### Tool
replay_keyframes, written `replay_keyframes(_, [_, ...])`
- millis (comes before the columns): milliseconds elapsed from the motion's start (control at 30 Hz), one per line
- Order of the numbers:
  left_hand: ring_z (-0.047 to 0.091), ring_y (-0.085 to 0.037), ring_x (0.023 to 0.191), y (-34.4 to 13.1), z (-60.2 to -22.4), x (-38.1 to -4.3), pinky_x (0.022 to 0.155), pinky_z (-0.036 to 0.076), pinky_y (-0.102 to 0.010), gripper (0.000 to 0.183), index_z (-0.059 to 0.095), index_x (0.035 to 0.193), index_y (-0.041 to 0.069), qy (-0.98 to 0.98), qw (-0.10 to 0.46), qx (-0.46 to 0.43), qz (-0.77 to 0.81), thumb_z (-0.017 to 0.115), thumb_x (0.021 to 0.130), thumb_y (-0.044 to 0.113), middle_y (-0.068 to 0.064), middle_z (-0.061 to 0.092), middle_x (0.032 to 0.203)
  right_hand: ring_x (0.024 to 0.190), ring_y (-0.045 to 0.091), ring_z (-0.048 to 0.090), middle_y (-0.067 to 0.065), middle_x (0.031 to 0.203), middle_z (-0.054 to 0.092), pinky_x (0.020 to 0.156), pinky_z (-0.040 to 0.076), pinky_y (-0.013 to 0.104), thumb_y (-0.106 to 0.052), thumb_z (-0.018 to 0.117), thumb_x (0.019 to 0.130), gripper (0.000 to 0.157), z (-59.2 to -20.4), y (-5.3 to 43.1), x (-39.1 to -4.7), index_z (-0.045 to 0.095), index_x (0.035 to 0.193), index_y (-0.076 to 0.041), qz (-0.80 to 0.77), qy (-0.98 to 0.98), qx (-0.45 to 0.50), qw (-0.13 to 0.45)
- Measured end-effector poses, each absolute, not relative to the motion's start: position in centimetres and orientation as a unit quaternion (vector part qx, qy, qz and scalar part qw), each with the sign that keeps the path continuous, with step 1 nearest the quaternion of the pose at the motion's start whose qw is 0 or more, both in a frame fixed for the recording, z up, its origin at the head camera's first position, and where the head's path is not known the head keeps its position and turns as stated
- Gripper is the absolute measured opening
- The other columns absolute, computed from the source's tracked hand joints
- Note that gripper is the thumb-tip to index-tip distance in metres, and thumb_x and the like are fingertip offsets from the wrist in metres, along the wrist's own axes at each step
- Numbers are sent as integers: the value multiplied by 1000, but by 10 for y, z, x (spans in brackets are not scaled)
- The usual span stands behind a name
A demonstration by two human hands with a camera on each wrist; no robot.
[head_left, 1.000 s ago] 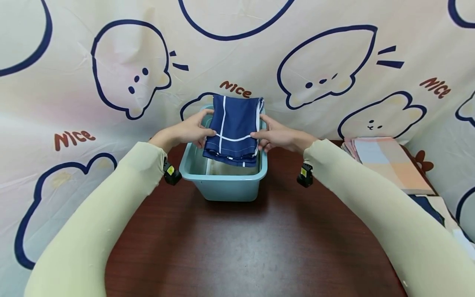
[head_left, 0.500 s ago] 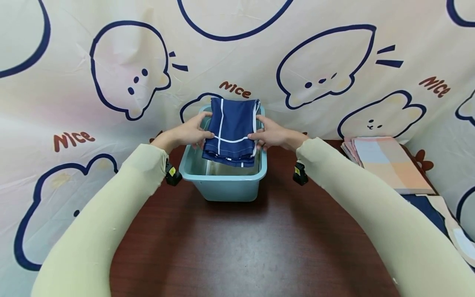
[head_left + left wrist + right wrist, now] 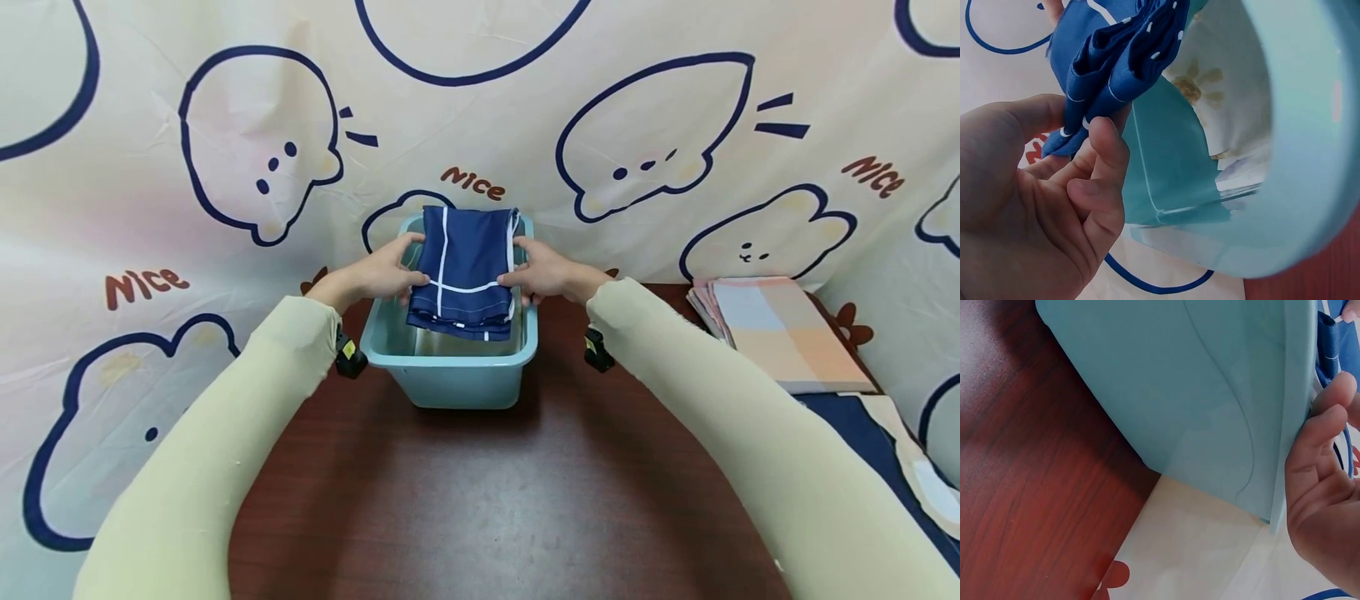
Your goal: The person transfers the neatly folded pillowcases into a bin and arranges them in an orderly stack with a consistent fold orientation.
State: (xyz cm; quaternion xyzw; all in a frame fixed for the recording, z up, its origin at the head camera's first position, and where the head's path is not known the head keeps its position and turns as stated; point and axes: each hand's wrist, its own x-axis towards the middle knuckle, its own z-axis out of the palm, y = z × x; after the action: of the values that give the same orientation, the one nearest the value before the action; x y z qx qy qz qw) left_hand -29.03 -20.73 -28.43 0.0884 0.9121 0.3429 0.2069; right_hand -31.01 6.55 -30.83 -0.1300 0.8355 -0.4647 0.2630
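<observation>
I see one folded blue cloth [image 3: 468,262] held over one tub [image 3: 457,387]. The left hand [image 3: 378,273] pinches its left edge, thumb and fingers closed on the folds; the right hand [image 3: 546,271] grips the right edge, thumb on top, its other fingers partly hidden from me. I make out one pale floral piece [image 3: 1222,75] inside the tub, which stands far back on one table [image 3: 480,483]. One cloth stack [image 3: 787,333] lies at right.
</observation>
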Motion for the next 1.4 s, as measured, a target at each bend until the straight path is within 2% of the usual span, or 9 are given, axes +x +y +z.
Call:
replay_keyframes(167, [56, -16, 55, -211, -290, -293, 55, 37, -28, 67, 14, 159, 19, 912, 210, 82, 344, 53, 105, 19, -1, 59, 62, 50, 9, 54, 12, 107, 70, 59, 48, 26, -21, 60, 103, 84, -309, 65, -311, 2, 163, -15, -452, 846, -126, 254])
replay_keyframes(333, [56, -15, 55, -212, -295, -295, 55, 36, -27, 68, 13, 159, 21, 908, 221, 81, 346, 53, 105, 19, 1, 59, 62, 49, 8, 53, 18, 129, 66, 55, 45, 24, -19, 60, 102, 84, -309, 65, -312, 3, 163, -14, -445, 849, -125, 258])
replay_keyframes(400, [55, -15, 54, -211, -295, -295, 55, 36, -28, 69, 12, 160, 21, 908, 225, 83, 345, 54, 105, 20, 1, 58, 61, 48, 8, 53, 18, 132, 65, 54, 44, 24, -18, 60, 102, 83, -308, 65, -312, 3, 163, -13, -443, 849, -123, 260])
replay_keyframes(433, [55, -15, 54, -211, -294, -295, 55, 36, -28, 70, 12, 160, 20, 908, 225, 83, 343, 54, 105, 21, 1, 58, 61, 48, 9, 54, 17, 128, 67, 53, 44, 24, -18, 61, 102, 83, -308, 64, -312, 5, 163, -13, -444, 849, -120, 260])
replay_keyframes(533, [54, -15, 54, -211, -296, -296, 55, 37, -28, 71, 11, 161, 19, 910, 223, 83, 340, 55, 104, 20, 1, 57, 62, 47, 10, 54, 10, 101, 72, 53, 43, 25, -17, 62, 101, 81, -310, 64, -313, 9, 162, -13, -447, 851, -113, 253])
replay_keyframes(600, [54, -15, 54, -210, -297, -296, 56, 38, -27, 71, 12, 161, 17, 912, 220, 83, 337, 55, 104, 19, 1, 57, 63, 47, 10, 54, 6, 85, 69, 52, 42, 25, -17, 63, 101, 79, -311, 63, -313, 12, 162, -12, -448, 851, -111, 248])
replay_keyframes(667, [53, -15, 54, -210, -299, -296, 57, 39, -27, 71, 12, 161, 15, 913, 218, 83, 334, 55, 104, 18, 1, 56, 63, 46, 10, 54, 3, 76, 65, 52, 42, 25, -16, 64, 100, 79, -313, 63, -314, 14, 161, -12, -449, 852, -110, 246])
replay_keyframes(1067, [51, -15, 58, -212, -304, -296, 69, 45, -32, 71, 14, 161, 13, 925, 204, 81, 311, 56, 104, 17, -3, 56, 69, 46, 10, 54, 1, 75, 63, 52, 38, 25, -16, 65, 100, 78, -314, 58, -316, 17, 161, -14, -455, 848, -101, 252])
replay_keyframes(1400, [51, -15, 59, -212, -304, -295, 68, 45, -31, 71, 15, 161, 13, 928, 194, 81, 308, 57, 104, 17, -5, 60, 73, 44, 10, 54, -2, 63, 57, 50, 36, 24, -15, 66, 99, 78, -313, 57, -317, 18, 161, -13, -445, 855, -98, 247])
